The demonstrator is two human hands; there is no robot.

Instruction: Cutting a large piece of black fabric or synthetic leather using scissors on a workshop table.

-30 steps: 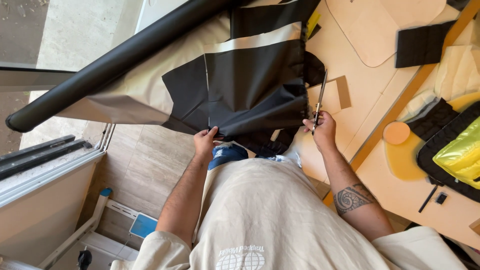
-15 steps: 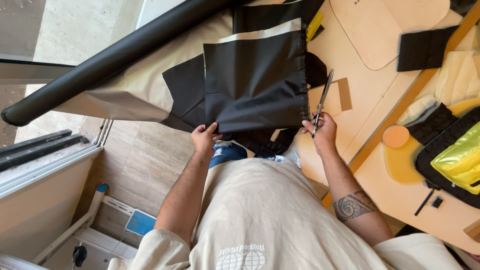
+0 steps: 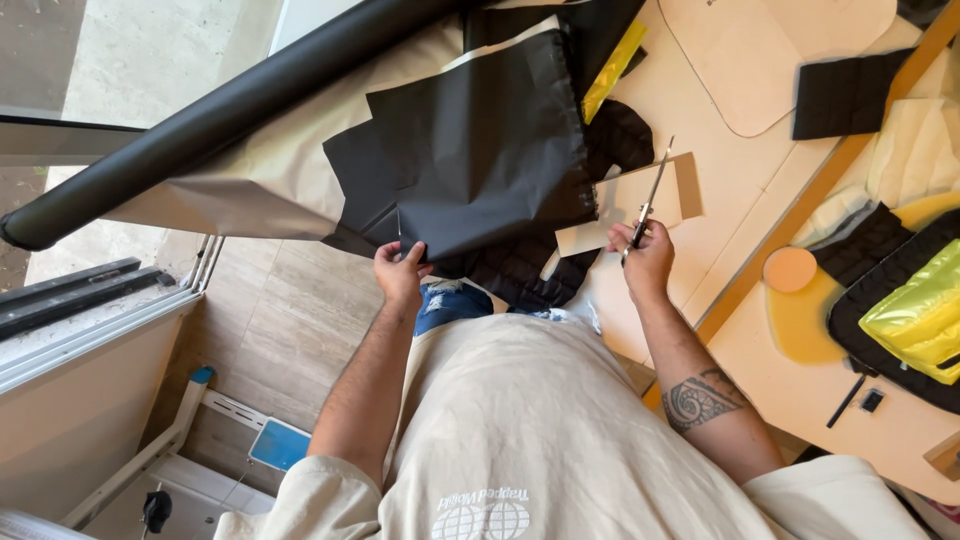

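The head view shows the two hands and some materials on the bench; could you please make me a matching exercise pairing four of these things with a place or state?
Things:
1. left hand
2. right hand
3. long black roll of material
4. shiny yellow padded piece

Places or states:
A. lies at the far right on black quilted fabric
B. grips the metal scissors
C. pinches the lower edge of the black sheet
D. runs slantwise across the upper left

Pairs: 1-C, 2-B, 3-D, 4-A

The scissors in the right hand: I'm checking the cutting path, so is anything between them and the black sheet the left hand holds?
Nothing visible does. The scissors lie just right of the black sheet, over tan card only.
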